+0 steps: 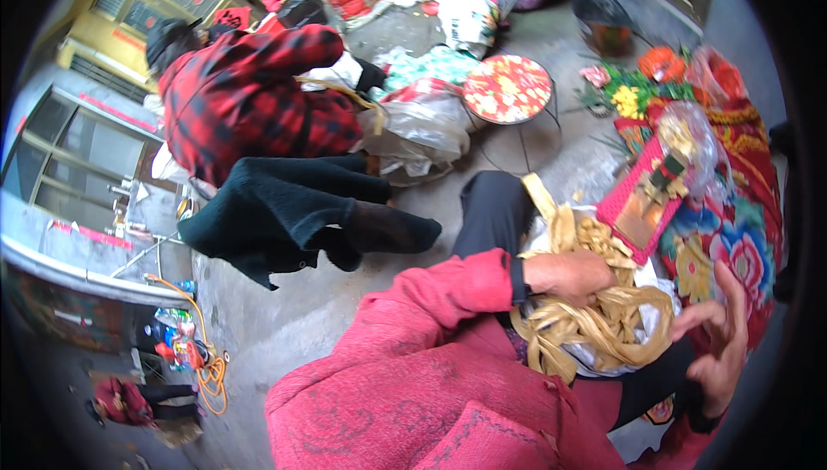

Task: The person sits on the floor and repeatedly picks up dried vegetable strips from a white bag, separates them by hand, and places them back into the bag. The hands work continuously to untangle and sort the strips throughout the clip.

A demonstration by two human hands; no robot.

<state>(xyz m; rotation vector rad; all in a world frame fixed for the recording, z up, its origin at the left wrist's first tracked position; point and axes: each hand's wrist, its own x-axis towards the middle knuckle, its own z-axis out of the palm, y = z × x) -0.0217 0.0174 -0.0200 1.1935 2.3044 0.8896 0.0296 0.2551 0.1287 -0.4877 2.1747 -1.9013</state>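
Observation:
A heap of gold fabric strips (pixel 620 315) lies on white plastic across my lap. My left hand (pixel 568 276) is in the strips with its fingers curled down around some of them; its fingertips are hidden. At the right edge of the heap, my right hand (pixel 717 341) has its fingers apart and holds nothing. Beyond the heap, a pink woven tray (pixel 636 202) carries a brown block, a dark green piece and small gold pieces. A clear plastic bag (pixel 688 127) with pale gold pieces is at the tray's far end.
A flowered red cloth (pixel 743 237) is on the right, artificial flowers (pixel 627 101) beyond. A round wire stand (pixel 508 89) bears red and yellow pieces. On the left, a person in checked clothing (pixel 245 95) bends near a dark green draped garment (pixel 291 211). An orange hose (pixel 210 386) lies lower left.

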